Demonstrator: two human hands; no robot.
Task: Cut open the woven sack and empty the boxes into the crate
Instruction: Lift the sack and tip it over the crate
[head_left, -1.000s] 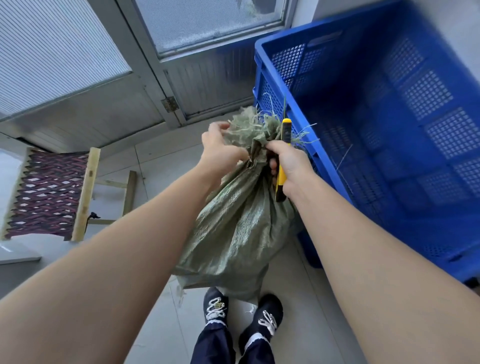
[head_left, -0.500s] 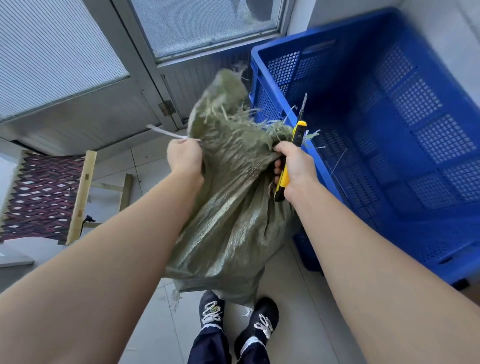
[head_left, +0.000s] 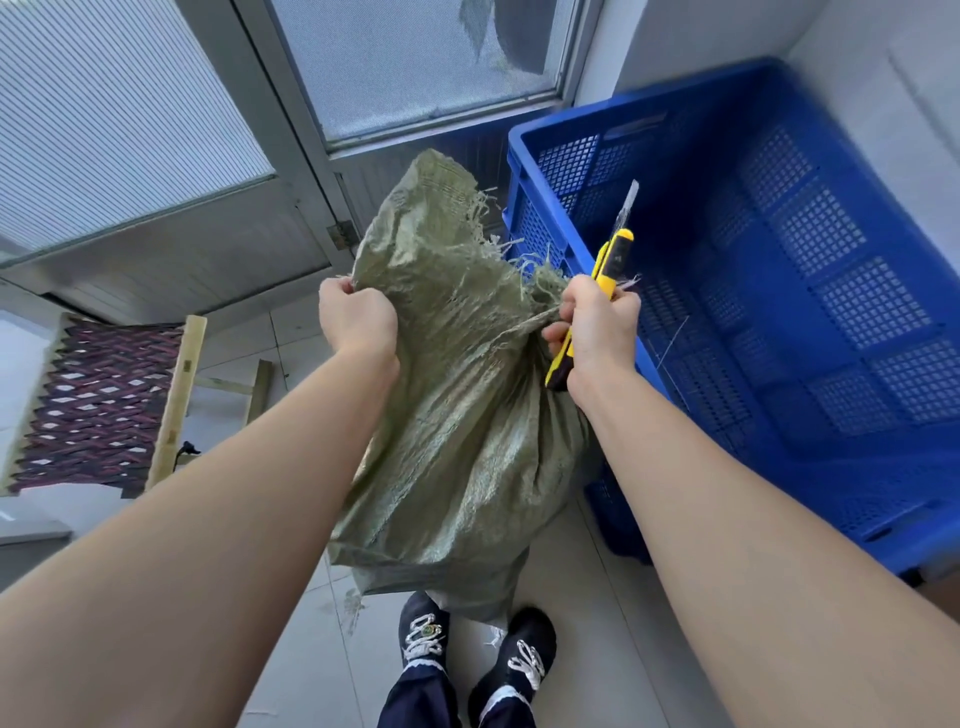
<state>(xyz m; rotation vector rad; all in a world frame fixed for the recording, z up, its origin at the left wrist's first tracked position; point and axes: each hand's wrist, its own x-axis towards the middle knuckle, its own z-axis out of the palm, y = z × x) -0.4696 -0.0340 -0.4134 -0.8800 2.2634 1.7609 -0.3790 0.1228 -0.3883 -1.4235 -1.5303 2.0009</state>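
Observation:
A green woven sack (head_left: 457, 415) stands on the floor in front of my feet, its frayed top edge pulled apart. My left hand (head_left: 356, 317) grips the sack's left top edge. My right hand (head_left: 597, 327) pinches the right top edge and also holds a yellow utility knife (head_left: 605, 275), its blade out and pointing up over the crate. The blue plastic crate (head_left: 779, 312) stands just right of the sack with nothing in it. No boxes show; the sack's inside is hidden.
A glass door and metal frame (head_left: 291, 130) stand ahead. A wooden stool with a woven seat (head_left: 98, 405) sits on the tiled floor to the left. A white wall rises behind the crate. My two dark shoes (head_left: 467, 644) are just below the sack.
The bunched, tied top of the sack has come loose and unfolded upward. My hands have moved apart, spreading the mouth. The knife stays in my right hand.

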